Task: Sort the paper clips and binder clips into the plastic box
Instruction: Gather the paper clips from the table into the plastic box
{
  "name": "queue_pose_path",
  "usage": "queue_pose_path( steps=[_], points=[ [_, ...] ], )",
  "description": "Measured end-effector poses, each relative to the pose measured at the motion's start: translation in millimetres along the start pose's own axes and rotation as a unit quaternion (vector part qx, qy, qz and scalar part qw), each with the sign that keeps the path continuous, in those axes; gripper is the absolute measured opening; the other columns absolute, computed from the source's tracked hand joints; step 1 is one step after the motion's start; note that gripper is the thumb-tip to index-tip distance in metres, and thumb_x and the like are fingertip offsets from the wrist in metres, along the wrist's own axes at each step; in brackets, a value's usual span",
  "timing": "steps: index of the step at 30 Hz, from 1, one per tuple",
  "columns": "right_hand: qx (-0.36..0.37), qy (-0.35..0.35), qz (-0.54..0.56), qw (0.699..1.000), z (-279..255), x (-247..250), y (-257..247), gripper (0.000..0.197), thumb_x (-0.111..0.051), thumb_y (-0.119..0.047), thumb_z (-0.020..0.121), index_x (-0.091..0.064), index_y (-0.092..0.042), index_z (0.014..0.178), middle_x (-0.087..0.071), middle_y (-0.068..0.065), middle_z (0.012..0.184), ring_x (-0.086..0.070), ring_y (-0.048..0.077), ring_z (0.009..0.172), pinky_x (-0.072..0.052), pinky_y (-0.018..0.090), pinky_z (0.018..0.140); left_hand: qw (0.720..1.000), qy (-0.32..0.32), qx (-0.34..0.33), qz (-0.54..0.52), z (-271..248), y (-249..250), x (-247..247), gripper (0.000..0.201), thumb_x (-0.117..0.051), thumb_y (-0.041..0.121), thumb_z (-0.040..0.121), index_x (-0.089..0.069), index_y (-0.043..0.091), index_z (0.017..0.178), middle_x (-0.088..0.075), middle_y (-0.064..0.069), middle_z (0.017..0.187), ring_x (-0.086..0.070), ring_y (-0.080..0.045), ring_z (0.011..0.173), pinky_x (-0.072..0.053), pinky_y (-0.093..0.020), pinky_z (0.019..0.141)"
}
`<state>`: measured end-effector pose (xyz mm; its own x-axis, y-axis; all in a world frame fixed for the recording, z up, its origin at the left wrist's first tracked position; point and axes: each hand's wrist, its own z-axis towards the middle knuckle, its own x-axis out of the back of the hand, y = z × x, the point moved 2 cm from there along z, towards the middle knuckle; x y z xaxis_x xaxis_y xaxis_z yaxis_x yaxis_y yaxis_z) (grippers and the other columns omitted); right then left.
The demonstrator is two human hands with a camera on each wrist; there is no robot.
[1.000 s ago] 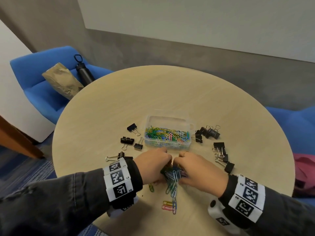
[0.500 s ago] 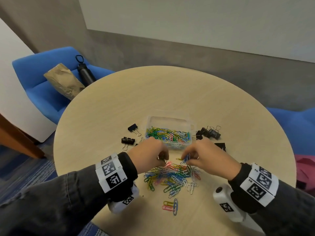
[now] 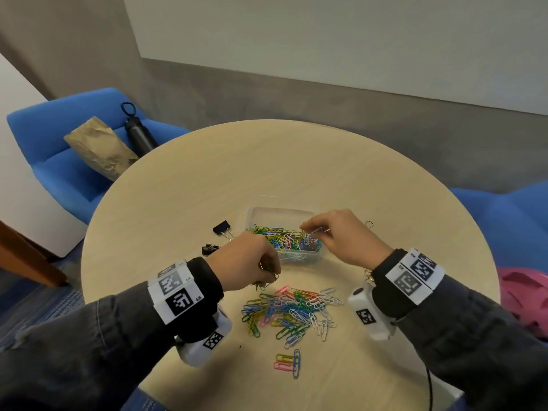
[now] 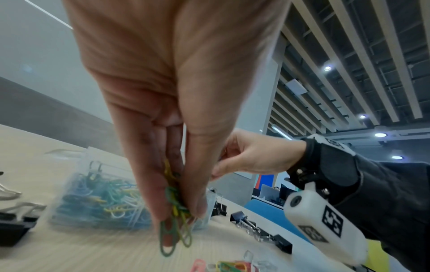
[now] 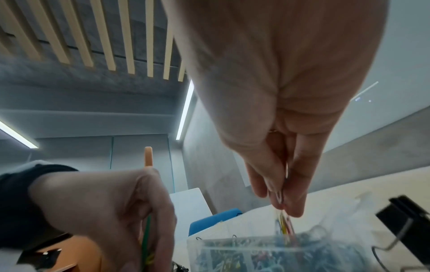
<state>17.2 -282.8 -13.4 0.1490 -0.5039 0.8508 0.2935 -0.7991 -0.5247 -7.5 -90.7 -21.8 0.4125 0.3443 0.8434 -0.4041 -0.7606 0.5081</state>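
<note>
Nearest to the person, at about 6 o'clock on the round surface point(image 3: 370, 179), lies a small group of three or four paper clips point(image 3: 289, 363), and just beyond it a bigger loose heap of coloured paper clips point(image 3: 292, 311). These are not sorted yet, so I judge the task is about in its middle: the paper clips go in by handfuls, and the binder clips are not started.

Beyond the heap, toward 10 o'clock of it, the left hand point(image 3: 247, 262) hangs with the knuckles up and the fingers point(image 4: 149, 184) pointing down. They pinch a small bunch of green and yellow clips point(image 4: 173, 217) just above the surface, near the front wall of the plastic box point(image 3: 296, 258). Its next move, I think, is to go up over the rim and let go only when it is above the pile inside.

Farther, at about 1 o'clock of the heap, the right hand point(image 3: 341, 235) is over the right part of the box, wrist raised. Its fingers point(image 5: 267, 176) are closed on a few clips point(image 5: 285, 226) that hang into the box, which is already well filled. It should loosen them low, so nothing jumps out.

A black binder clip point(image 3: 222, 227) lies at 9 o'clock of the box, another one point(image 3: 209, 249) nearer, and more point(image 4: 260, 226) lie on its right side.
</note>
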Motion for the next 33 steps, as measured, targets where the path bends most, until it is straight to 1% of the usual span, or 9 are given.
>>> queue_pose_path(
  steps=[3, 5, 9, 14, 21, 24, 28, 31, 33],
  points=[
    [-0.001, -0.001, 0.014, 1.0, -1.8, -1.2, 1.9, 0.036, -0.048, 0.005, 0.093, -0.065, -0.009, 0.121, -0.067, 0.008, 0.121, -0.063, 0.015, 0.112, -0.04, 0.01, 0.092, 1.0, 0.024, -0.009, -0.017, 6.6, 2.4, 14.3, 0.011, -0.073, 0.012, 0.081, -0.075, 0.011, 0.091, -0.07, 0.005, 0.069, -0.056, 0.012, 0.05, -0.043, -0.003, 0.054],
    [-0.002, 0.011, 0.013, 1.0, -2.5, 1.3, 4.6, 0.04, -0.045, 0.008, 0.092, -0.064, -0.01, 0.122, -0.066, 0.008, 0.123, -0.062, 0.016, 0.113, -0.043, 0.014, 0.094, 0.998, 0.06, -0.018, -0.012, 14.9, 5.1, 25.2, 0.009, -0.073, 0.012, 0.081, -0.074, 0.013, 0.089, -0.066, 0.009, 0.066, -0.057, 0.008, 0.052, -0.041, -0.003, 0.054],
    [0.012, 0.021, -0.031, 0.999, -4.7, 4.2, 10.3, 0.043, -0.044, 0.007, 0.09, -0.066, -0.015, 0.119, -0.065, 0.005, 0.122, -0.059, 0.016, 0.114, -0.047, 0.033, 0.099, 0.99, 0.132, -0.033, -0.043, 39.1, 7.0, 33.2, 0.017, -0.068, 0.008, 0.084, -0.073, 0.015, 0.099, -0.075, -0.001, 0.09, -0.068, -0.011, 0.08, -0.055, -0.022, 0.077],
    [0.029, 0.009, -0.028, 0.999, -15.4, 2.7, 12.9, 0.039, -0.049, 0.003, 0.088, -0.069, -0.019, 0.114, -0.065, 0.001, 0.119, -0.059, 0.015, 0.11, -0.046, 0.033, 0.098, 0.996, 0.067, -0.027, -0.05, 57.9, 1.8, 18.9, 0.031, -0.058, 0.006, 0.092, -0.062, 0.007, 0.123, -0.069, -0.008, 0.115, -0.065, -0.016, 0.105, -0.05, -0.026, 0.094],
    [0.03, -0.007, -0.047, 0.998, -14.4, -1.6, 14.4, 0.039, -0.043, 0.002, 0.089, -0.069, -0.014, 0.113, -0.067, 0.004, 0.117, -0.06, 0.015, 0.106, -0.044, 0.022, 0.092, 0.993, 0.108, -0.039, 0.003, 56.6, -6.6, 16.8, 0.03, -0.047, 0.006, 0.097, -0.064, 0.014, 0.121, -0.065, -0.004, 0.122, -0.059, -0.017, 0.113, -0.043, -0.022, 0.092],
    [0.058, -0.061, -0.066, 0.994, -8.9, -10.8, 5.6, 0.039, -0.041, -0.006, 0.094, -0.06, -0.012, 0.127, -0.06, 0.005, 0.129, -0.055, 0.018, 0.117, -0.042, 0.034, 0.103, 0.992, 0.111, -0.045, 0.039, 54.0, -5.8, 16.1, 0.033, -0.042, 0.002, 0.097, -0.064, 0.012, 0.121, -0.065, -0.006, 0.122, -0.058, -0.02, 0.113, -0.044, -0.025, 0.093],
    [0.038, -0.154, -0.2, 0.967, -5.9, -25.9, 4.0, 0.044, -0.031, -0.025, 0.1, -0.04, -0.016, 0.143, -0.039, -0.001, 0.15, -0.038, 0.016, 0.136, -0.016, 0.046, 0.118, 0.985, -0.026, 0.011, 0.169, 50.5, -14.8, 6.5, 0.032, -0.039, 0.017, 0.1, -0.06, 0.012, 0.123, -0.06, -0.01, 0.12, -0.056, -0.027, 0.111, -0.044, -0.038, 0.096],
    [0.025, -0.105, -0.246, 0.963, -4.0, -21.9, 4.6, 0.036, -0.03, -0.025, 0.099, -0.056, -0.015, 0.122, -0.058, 0.002, 0.124, -0.055, 0.018, 0.114, -0.021, 0.049, 0.114, 0.979, -0.015, 0.034, 0.199, 42.5, -22.1, 8.3, 0.034, -0.034, 0.014, 0.099, -0.062, 0.011, 0.119, -0.059, -0.009, 0.12, -0.057, -0.029, 0.108, -0.046, -0.043, 0.094],
    [0.042, -0.074, -0.241, 0.967, -3.1, -20.4, 3.0, 0.034, -0.031, -0.026, 0.099, -0.059, -0.016, 0.115, -0.059, -0.001, 0.117, -0.055, 0.016, 0.107, -0.028, 0.045, 0.11, 0.981, 0.024, 0.016, 0.191, 38.0, -22.0, 11.4, 0.037, -0.033, 0.011, 0.098, -0.059, 0.012, 0.125, -0.056, -0.006, 0.126, -0.055, -0.027, 0.114, -0.045, -0.041, 0.097]
  ],
)
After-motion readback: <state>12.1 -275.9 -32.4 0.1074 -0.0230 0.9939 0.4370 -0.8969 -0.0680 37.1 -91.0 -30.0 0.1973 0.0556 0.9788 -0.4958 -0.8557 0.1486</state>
